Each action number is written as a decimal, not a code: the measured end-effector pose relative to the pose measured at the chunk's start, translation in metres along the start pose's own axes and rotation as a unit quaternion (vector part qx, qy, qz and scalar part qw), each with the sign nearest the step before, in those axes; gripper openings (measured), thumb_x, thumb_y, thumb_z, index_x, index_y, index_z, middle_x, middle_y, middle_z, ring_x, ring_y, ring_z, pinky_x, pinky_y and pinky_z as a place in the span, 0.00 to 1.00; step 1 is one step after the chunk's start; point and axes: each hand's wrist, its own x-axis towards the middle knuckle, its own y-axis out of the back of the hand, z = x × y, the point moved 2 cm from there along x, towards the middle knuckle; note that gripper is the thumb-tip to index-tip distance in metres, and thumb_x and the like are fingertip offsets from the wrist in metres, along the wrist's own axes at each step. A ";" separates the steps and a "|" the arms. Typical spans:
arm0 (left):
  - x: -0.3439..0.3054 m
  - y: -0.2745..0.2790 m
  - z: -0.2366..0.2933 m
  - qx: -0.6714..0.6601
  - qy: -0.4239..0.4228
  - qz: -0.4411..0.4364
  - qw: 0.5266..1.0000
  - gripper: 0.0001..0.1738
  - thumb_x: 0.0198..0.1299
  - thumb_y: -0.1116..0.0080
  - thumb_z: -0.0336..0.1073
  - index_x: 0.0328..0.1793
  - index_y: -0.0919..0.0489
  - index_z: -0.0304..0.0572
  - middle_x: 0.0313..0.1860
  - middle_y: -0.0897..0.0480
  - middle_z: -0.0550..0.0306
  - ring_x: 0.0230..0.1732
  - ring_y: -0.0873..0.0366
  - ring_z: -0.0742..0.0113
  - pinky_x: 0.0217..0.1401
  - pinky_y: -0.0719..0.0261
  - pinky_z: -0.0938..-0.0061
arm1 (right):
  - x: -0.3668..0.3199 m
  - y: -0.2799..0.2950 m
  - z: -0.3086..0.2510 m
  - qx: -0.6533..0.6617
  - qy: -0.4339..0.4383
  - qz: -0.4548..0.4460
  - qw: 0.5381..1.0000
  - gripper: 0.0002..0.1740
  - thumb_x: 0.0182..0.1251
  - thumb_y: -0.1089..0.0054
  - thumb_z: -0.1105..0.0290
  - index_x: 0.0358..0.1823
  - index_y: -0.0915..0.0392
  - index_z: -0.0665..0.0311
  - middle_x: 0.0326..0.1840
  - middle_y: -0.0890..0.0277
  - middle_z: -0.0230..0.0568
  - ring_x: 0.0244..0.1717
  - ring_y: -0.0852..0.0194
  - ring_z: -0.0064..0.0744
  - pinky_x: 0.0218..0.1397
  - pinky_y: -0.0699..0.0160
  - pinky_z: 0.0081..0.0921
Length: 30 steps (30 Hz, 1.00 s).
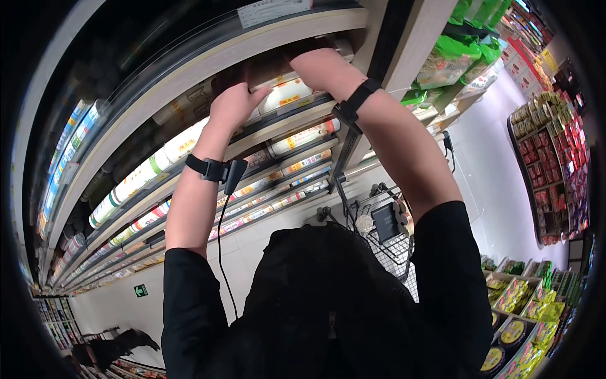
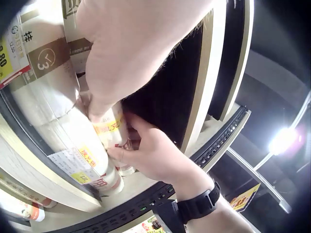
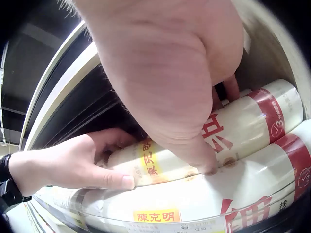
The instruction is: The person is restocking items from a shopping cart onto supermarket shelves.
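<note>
On a shelf, several white cylindrical packs of dried noodles lie on their sides. My left hand [image 1: 231,104] reaches in from the left; its thumb lies on the front of a noodle pack [image 3: 243,121] and its fingers go over the back near one end. My right hand [image 3: 165,87] grips the same pack farther along, thumb on its front, with the other fingers mostly hidden behind it. Directly in front, along the shelf edge, lies another noodle pack [image 3: 248,194] with red and yellow print. In the head view both hands' fingertips are hidden under the shelf above.
A pack with a brown band [image 2: 46,63] stands beside the held one. Price tags [image 2: 12,60] line the shelf edge. An upright post [image 1: 391,63] borders the bay at right. A shopping cart [image 1: 394,252] stands below; farther right are other display stands [image 1: 543,158].
</note>
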 end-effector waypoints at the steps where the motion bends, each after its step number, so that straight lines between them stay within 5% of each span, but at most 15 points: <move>1: 0.000 0.006 0.001 0.016 0.019 -0.024 0.999 0.45 0.66 0.37 0.65 0.78 0.27 0.39 0.47 0.11 0.34 0.51 0.12 0.38 0.55 0.15 0.52 | 0.002 0.000 -0.001 -0.006 -0.003 0.003 1.000 0.11 0.64 0.40 0.74 0.45 0.12 0.61 0.44 0.11 0.47 0.49 0.10 0.51 0.47 0.12 0.49; 2: -0.002 0.009 0.003 0.033 0.038 -0.047 0.998 0.46 0.65 0.35 0.65 0.78 0.26 0.39 0.47 0.11 0.35 0.50 0.12 0.38 0.54 0.15 0.52 | 0.003 -0.002 0.001 -0.004 -0.010 0.003 1.000 0.11 0.64 0.40 0.74 0.45 0.12 0.61 0.44 0.11 0.47 0.49 0.10 0.51 0.47 0.12 0.49; 4: -0.013 -0.001 0.006 0.019 -0.050 0.072 0.996 0.44 0.60 0.28 0.62 0.73 0.23 0.39 0.48 0.11 0.36 0.50 0.12 0.39 0.53 0.15 0.53 | -0.022 0.002 0.002 0.010 0.022 0.074 0.997 0.16 0.67 0.41 0.74 0.54 0.14 0.57 0.46 0.12 0.47 0.50 0.11 0.51 0.52 0.14 0.45; 7: -0.035 -0.006 0.012 -0.063 -0.268 0.291 0.916 0.36 0.50 0.15 0.43 0.63 0.20 0.40 0.53 0.16 0.46 0.55 0.17 0.46 0.62 0.18 0.57 | -0.055 -0.005 -0.002 -0.004 0.062 0.249 0.967 0.19 0.71 0.45 0.67 0.62 0.21 0.57 0.52 0.15 0.37 0.56 0.16 0.40 0.62 0.23 0.40; 9: -0.055 0.001 0.023 -0.108 -0.352 0.325 0.871 0.39 0.45 0.12 0.34 0.65 0.21 0.42 0.60 0.21 0.47 0.62 0.20 0.47 0.64 0.19 0.56 | -0.069 0.002 -0.009 -0.017 0.131 0.403 0.906 0.16 0.69 0.42 0.65 0.55 0.22 0.60 0.51 0.16 0.38 0.53 0.16 0.41 0.62 0.22 0.39; 12: -0.082 0.024 0.042 -0.088 -0.482 0.310 0.815 0.52 0.47 0.13 0.36 0.77 0.34 0.51 0.69 0.32 0.42 0.65 0.21 0.42 0.64 0.14 0.55 | -0.101 0.012 -0.025 0.058 0.132 0.470 0.871 0.18 0.68 0.41 0.66 0.57 0.22 0.62 0.59 0.17 0.41 0.63 0.17 0.41 0.68 0.22 0.40; 14: -0.094 0.024 0.029 -0.154 -0.476 0.263 0.825 0.57 0.48 0.14 0.39 0.81 0.40 0.53 0.69 0.33 0.41 0.64 0.21 0.41 0.63 0.14 0.53 | -0.129 0.016 -0.035 0.073 0.111 0.482 0.866 0.21 0.66 0.37 0.67 0.60 0.23 0.63 0.59 0.17 0.42 0.63 0.18 0.41 0.68 0.22 0.39; 16: -0.099 0.028 0.057 -0.220 -0.538 0.225 0.782 0.59 0.49 0.15 0.43 0.82 0.44 0.49 0.70 0.32 0.38 0.63 0.20 0.40 0.62 0.13 0.47 | -0.166 0.018 -0.033 0.083 0.086 0.490 0.863 0.25 0.63 0.34 0.67 0.62 0.24 0.64 0.59 0.18 0.42 0.63 0.18 0.42 0.69 0.22 0.39; 17: -0.097 0.021 0.058 -0.253 -0.455 0.139 0.842 0.61 0.50 0.16 0.45 0.83 0.46 0.41 0.70 0.29 0.36 0.64 0.20 0.41 0.64 0.14 0.45 | -0.184 0.020 -0.028 0.182 0.079 0.455 0.868 0.30 0.61 0.29 0.66 0.65 0.25 0.64 0.58 0.18 0.44 0.62 0.17 0.43 0.69 0.21 0.39; 19: -0.090 0.015 0.101 -0.313 -0.492 0.114 0.804 0.61 0.50 0.16 0.46 0.83 0.46 0.38 0.70 0.27 0.36 0.65 0.20 0.42 0.66 0.15 0.47 | -0.225 0.019 -0.026 0.276 0.071 0.415 0.864 0.35 0.59 0.24 0.66 0.67 0.27 0.64 0.58 0.18 0.45 0.61 0.17 0.45 0.68 0.20 0.38; 21: -0.083 0.006 0.144 -0.362 -0.521 0.092 0.768 0.59 0.48 0.15 0.44 0.82 0.41 0.34 0.71 0.25 0.38 0.69 0.21 0.45 0.71 0.18 0.52 | -0.266 -0.006 -0.023 0.507 -0.076 0.252 0.821 0.42 0.59 0.19 0.63 0.73 0.31 0.65 0.64 0.21 0.48 0.64 0.18 0.41 0.71 0.23 0.37; 22: -0.079 -0.019 0.157 -0.495 -0.439 0.004 0.750 0.55 0.44 0.14 0.36 0.79 0.33 0.36 0.67 0.20 0.43 0.64 0.17 0.52 0.68 0.17 0.57 | -0.284 -0.015 -0.020 0.504 -0.082 0.252 0.822 0.42 0.59 0.19 0.63 0.73 0.31 0.65 0.64 0.21 0.48 0.64 0.18 0.41 0.71 0.23 0.37; 24: -0.073 -0.053 0.177 -0.489 -0.336 -0.146 0.791 0.52 0.50 0.19 0.32 0.82 0.33 0.40 0.68 0.23 0.49 0.70 0.22 0.59 0.71 0.20 0.65 | -0.313 -0.042 -0.010 0.568 -0.186 0.216 0.772 0.39 0.57 0.18 0.63 0.68 0.28 0.63 0.57 0.17 0.44 0.58 0.16 0.38 0.64 0.18 0.34; 27: -0.062 -0.112 0.196 -0.438 -0.326 -0.254 0.799 0.45 0.55 0.22 0.32 0.80 0.30 0.42 0.71 0.24 0.49 0.70 0.22 0.61 0.69 0.18 0.65 | -0.346 -0.090 0.007 0.625 -0.288 0.133 0.713 0.38 0.56 0.18 0.65 0.67 0.28 0.64 0.55 0.17 0.41 0.56 0.17 0.32 0.61 0.18 0.31; 30: -0.062 -0.195 0.206 -0.472 -0.256 -0.384 0.751 0.43 0.56 0.23 0.33 0.79 0.28 0.42 0.72 0.23 0.47 0.70 0.22 0.59 0.68 0.19 0.65 | -0.374 -0.151 0.021 0.612 -0.345 0.094 0.706 0.37 0.54 0.17 0.67 0.64 0.27 0.63 0.55 0.16 0.39 0.56 0.17 0.31 0.60 0.19 0.30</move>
